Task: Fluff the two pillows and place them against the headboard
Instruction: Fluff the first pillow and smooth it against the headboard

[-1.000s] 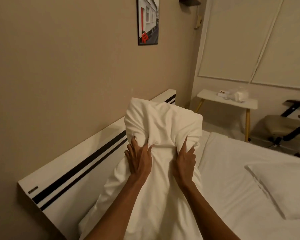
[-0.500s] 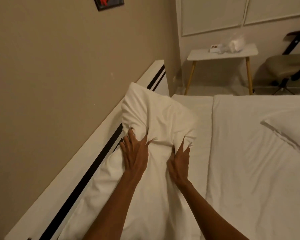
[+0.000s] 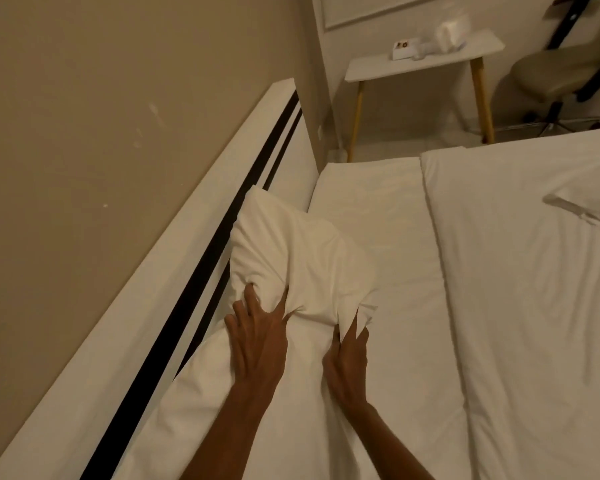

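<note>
A white pillow lies on the mattress along the white headboard with its two black stripes. Its far end bulges up and touches the headboard. My left hand digs its fingers into the pillow's middle on the headboard side. My right hand pinches the fabric on the mattress side, bunching it into folds. A second white pillow rests on the duvet at the right edge, only its corner showing.
A white duvet covers the right part of the bed, with bare white sheet beside it. Beyond the bed stand a small white side table with wooden legs and a beige chair. A beige wall rises behind the headboard.
The pillow has come down from upright to low on the mattress against the headboard, with both hands still gripping it. The view has tipped downward.
</note>
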A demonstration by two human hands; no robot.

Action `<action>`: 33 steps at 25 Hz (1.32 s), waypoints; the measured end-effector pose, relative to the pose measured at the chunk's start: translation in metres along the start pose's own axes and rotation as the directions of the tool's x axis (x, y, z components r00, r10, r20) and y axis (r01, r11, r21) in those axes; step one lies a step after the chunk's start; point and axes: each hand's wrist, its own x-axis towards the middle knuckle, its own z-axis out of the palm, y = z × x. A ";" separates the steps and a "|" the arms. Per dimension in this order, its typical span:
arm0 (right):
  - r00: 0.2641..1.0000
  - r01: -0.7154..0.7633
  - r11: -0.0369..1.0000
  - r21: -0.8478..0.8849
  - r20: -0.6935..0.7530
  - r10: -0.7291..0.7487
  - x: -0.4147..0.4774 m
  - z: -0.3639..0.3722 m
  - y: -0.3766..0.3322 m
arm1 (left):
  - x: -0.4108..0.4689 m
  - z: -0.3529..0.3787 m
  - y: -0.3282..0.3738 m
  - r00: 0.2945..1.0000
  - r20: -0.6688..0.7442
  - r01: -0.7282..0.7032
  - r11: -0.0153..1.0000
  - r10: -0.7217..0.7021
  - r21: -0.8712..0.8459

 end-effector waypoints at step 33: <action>0.867 0.439 0.846 -0.301 0.388 -0.312 0.159 0.137 0.100 | -0.012 0.169 -0.083 0.993 0.106 -0.038 0.986 0.055 -0.160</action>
